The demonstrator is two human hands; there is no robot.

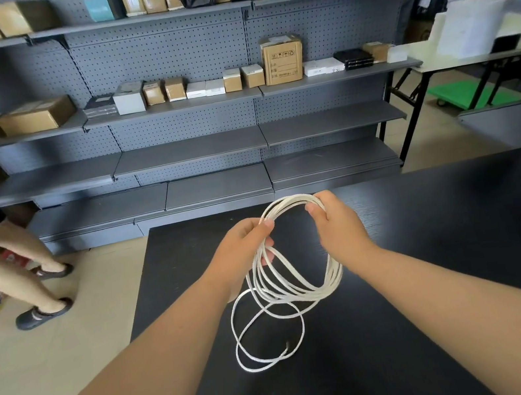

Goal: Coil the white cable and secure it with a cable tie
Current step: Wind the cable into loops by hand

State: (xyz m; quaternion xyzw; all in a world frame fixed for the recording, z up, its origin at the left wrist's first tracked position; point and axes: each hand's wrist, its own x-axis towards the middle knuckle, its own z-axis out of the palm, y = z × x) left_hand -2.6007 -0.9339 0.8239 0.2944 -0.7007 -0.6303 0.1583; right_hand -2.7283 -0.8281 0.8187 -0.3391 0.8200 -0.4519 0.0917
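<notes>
Head view. The left hand [242, 239] and right hand [338, 223] are each gripping the top of the white cable [336, 271], fingers curled round the bundled turns, above the black table [438, 228]. The coil is hanging as an oval, its long axis running from the hands toward the viewer. Looser loops are trailing onto the tabletop.
</notes>
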